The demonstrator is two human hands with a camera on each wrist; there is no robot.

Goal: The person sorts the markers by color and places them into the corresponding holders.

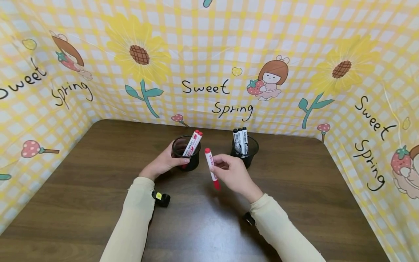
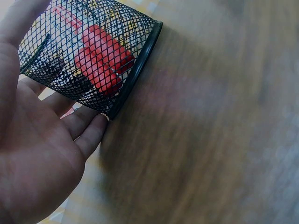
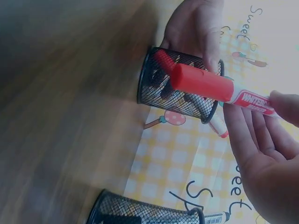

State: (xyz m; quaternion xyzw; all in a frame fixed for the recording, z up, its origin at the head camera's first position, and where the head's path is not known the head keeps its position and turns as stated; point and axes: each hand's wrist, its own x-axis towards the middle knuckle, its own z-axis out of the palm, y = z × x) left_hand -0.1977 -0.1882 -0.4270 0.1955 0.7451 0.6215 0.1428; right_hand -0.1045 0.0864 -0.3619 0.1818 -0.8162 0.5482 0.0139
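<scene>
My left hand [image 1: 163, 162] holds a black mesh pen cup [image 1: 194, 163] on the table, its thumb across the near side and its fingers round the far side. Two red-capped white markers [image 1: 193, 143] lean inside that cup; in the left wrist view their red caps [image 2: 100, 60] show low behind the mesh. Between the cups, my right hand [image 1: 235, 174] pinches another red marker [image 1: 209, 160] by its white barrel, above the table and tilted, red cap downward. In the right wrist view this marker [image 3: 203, 84] passes in front of the held cup [image 3: 187, 110].
A second black mesh cup [image 1: 251, 154], with several black-capped white markers [image 1: 240, 140], stands just beyond my right hand. The brown wooden table [image 1: 203, 233] ends at a yellow checked cloth [image 1: 203, 65] along its back and sides.
</scene>
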